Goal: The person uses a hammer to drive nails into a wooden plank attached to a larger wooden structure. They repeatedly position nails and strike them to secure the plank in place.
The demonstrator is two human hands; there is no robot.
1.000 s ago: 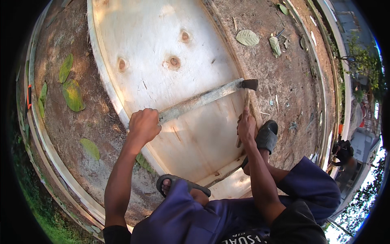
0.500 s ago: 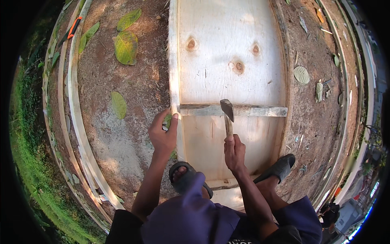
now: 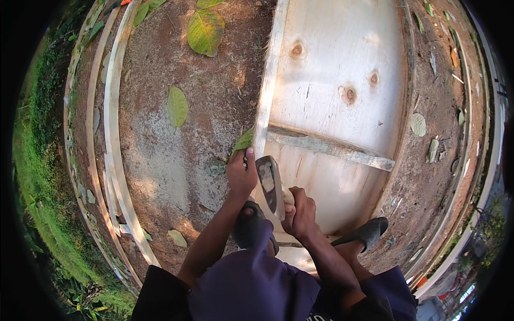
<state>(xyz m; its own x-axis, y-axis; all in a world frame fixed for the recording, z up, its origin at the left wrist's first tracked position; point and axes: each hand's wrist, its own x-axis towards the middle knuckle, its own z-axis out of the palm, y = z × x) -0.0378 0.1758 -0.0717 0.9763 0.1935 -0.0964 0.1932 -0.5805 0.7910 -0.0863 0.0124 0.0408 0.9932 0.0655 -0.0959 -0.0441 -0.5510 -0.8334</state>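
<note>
My right hand [image 3: 302, 215] is closed round the wooden handle of a hammer [image 3: 271, 187]. Its dark, worn steel head is tilted up toward me, over the lower left part of the wooden frame. Against the outer side of the frame's left rail [image 3: 272, 80] is my left hand [image 3: 242, 175], fingers pinched near the wood. A small grey metal piece, apparently a nail [image 3: 245, 159], shows between them. Inside the frame lies a pale plywood panel [image 3: 334, 64] with several knots, crossed by a wooden batten [image 3: 332, 146].
My sandalled feet stand at the frame's near end, the left sandal [image 3: 246, 227] close below my left hand and the right sandal [image 3: 367, 234] by the right rail. Long wooden strips [image 3: 115, 123] lie on the ground to the left. Fallen leaves [image 3: 178, 106] are scattered about.
The hammer has swung up and left, its head now near my left hand. My left hand has slid down along the rail toward me. The view has shifted and turned slightly.
</note>
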